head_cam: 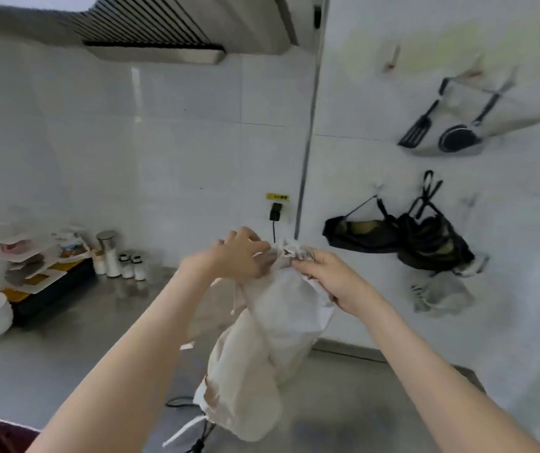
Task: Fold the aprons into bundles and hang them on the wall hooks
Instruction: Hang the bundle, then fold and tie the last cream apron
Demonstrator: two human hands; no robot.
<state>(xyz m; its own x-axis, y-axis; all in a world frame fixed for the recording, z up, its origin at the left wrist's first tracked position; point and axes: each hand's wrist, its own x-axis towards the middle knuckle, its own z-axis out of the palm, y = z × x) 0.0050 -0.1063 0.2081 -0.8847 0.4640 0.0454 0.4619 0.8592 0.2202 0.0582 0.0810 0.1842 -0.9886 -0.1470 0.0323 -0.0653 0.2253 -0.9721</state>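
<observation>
You hold the cream apron (275, 338) up above the steel table (66, 338), with the fingers of your left hand (241, 255) and right hand (330, 277) pinching its gathered top. The rest hangs down in a loose roll, one tie dangling near the table's front edge. It hangs well apart from the jars (121, 263) at the left and near the right wall (523, 289), where two dark apron bundles (425, 243) hang side by side.

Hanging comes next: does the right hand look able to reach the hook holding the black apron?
Probably yes: nothing stands between the right hand and the hook, though it and the left hand grip the cream apron.
</observation>
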